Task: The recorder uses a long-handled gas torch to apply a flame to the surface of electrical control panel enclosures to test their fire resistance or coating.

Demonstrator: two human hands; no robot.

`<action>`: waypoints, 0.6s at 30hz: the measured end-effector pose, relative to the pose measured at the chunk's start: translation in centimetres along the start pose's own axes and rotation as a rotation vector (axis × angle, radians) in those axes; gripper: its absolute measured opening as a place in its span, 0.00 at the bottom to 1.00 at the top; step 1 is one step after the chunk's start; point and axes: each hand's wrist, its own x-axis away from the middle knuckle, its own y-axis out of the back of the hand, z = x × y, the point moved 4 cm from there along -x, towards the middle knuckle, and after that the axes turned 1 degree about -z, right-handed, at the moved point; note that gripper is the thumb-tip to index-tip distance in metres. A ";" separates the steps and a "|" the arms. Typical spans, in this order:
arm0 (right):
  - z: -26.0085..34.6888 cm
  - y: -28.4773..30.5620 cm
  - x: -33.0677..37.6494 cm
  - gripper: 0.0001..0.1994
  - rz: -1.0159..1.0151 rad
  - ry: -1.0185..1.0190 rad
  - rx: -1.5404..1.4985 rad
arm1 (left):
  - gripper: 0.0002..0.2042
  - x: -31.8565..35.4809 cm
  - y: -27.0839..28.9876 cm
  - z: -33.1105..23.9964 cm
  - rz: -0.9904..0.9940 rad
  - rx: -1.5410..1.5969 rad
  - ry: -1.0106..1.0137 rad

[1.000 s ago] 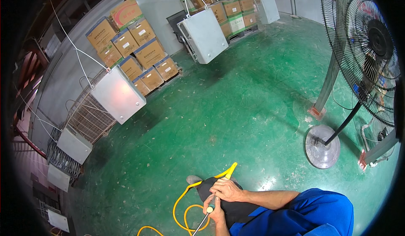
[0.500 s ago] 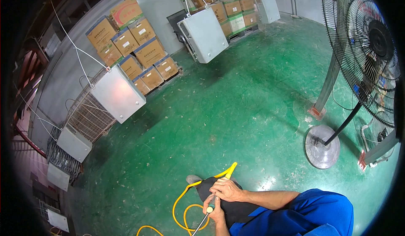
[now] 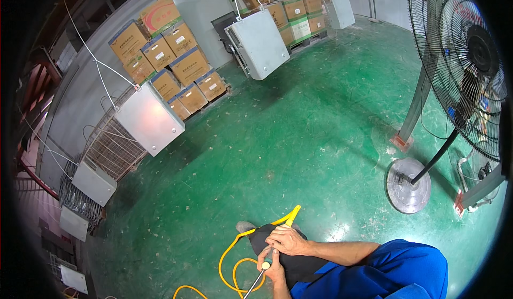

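Note:
Low in the picture my two hands are together over a dark-clad leg point(image 3: 296, 267). The fingers of my left hand point(image 3: 273, 272) are closed around a thin metal-rod tool with a round pale-yellow end piece point(image 3: 265, 266); its rod slants down past the lower edge. My right hand point(image 3: 287, 241) comes in from the right, just above the left one, with fingers bent and closed. What lies under those fingers is mostly hidden. A yellow hose point(image 3: 224, 253) loops beside the hands, and a bend of it rises above my right hand.
Pale flat metal boxes point(image 3: 150, 118) hang on white lines at the left and back. Stacked cartons point(image 3: 189, 66) stand by the wall, near a wire cage point(image 3: 115, 130). A pedestal fan point(image 3: 409, 185) and steel posts point(image 3: 418, 104) stand right on the green floor point(image 3: 256, 165).

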 end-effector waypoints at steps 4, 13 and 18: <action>0.0 0.0 0.0 0.09 -0.006 0.008 0.003 | 0.10 -0.1 -0.2 -0.3 -0.004 0.004 -0.017; -0.2 -0.1 0.1 0.09 0.007 0.001 0.007 | 0.09 -0.2 -0.2 -0.3 0.006 0.030 -0.011; 0.0 0.0 0.0 0.09 0.009 0.002 0.005 | 0.09 -0.2 -0.2 -0.5 0.008 0.028 -0.003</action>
